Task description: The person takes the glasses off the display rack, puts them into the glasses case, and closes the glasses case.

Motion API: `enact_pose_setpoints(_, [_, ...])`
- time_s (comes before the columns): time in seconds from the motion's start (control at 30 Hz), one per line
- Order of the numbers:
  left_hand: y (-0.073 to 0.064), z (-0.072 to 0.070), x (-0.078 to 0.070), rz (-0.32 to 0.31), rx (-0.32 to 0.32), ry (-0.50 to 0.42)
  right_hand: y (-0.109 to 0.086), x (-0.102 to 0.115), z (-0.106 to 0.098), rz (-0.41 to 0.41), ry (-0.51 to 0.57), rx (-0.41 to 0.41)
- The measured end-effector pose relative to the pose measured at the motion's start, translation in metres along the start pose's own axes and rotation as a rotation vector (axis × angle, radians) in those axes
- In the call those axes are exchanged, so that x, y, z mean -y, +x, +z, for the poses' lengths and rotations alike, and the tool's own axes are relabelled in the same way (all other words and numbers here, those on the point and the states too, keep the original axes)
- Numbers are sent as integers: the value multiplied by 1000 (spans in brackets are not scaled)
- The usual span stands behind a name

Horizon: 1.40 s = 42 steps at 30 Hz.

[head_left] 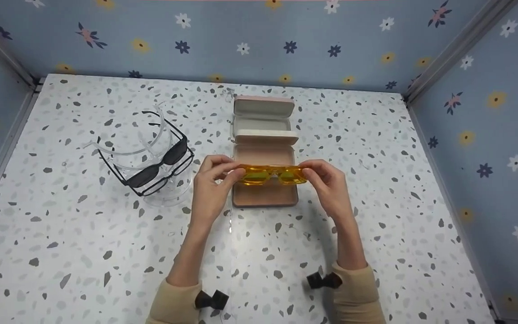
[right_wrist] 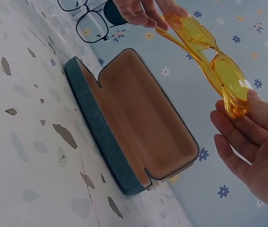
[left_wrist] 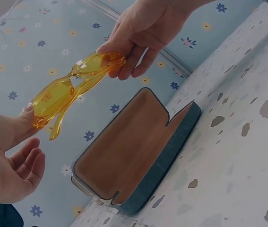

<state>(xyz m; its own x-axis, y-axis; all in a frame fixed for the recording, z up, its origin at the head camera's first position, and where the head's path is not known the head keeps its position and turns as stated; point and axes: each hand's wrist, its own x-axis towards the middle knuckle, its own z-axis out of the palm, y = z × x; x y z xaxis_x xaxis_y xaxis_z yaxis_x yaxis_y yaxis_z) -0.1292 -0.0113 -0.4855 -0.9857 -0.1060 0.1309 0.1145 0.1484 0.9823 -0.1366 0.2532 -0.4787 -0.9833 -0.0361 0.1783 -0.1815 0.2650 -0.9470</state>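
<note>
Tan sleeves (head_left: 358,292) sit nearest on my feed. Beyond them I see the left hand (head_left: 210,191) and right hand (head_left: 331,189) each pinching one end of the yellow sunglasses (head_left: 274,173), held above the near glasses case (head_left: 265,196), which stands open (teal outside, tan within). Just beyond it sits a pale-lined glasses case (head_left: 263,108); black sunglasses (head_left: 145,176) and black-framed eyeglasses (right_wrist: 92,27) lie left.

Left hand (left_wrist: 12,158) and right hand (left_wrist: 143,33) hold yellow glasses (left_wrist: 72,86), seemingly folded

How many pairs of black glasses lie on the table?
2, overlapping, left of the left hand: a dark-lensed pair and a clear-lensed pair. More may be hidden.
</note>
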Motion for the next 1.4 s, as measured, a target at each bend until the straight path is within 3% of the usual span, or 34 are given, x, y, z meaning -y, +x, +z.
enact_pose_setpoints(0.47, [-2, -4, 5, -26, 34, 65, -2, -6, -1, -23, -102, -1])
enact_pose_setpoints(1.13, [-10, -8, 20, -105, 119, 208, -11, -22, -4, 98, -253, 100])
enact_pose_setpoints(1.3, [-10, -7, 24, -104, 145, 256, -11, -27, -4, 95, -283, 113])
enact_pose_setpoints(1.4, [-10, -7, 28, -103, 162, 270, -11, -31, -3, 133, -281, 111])
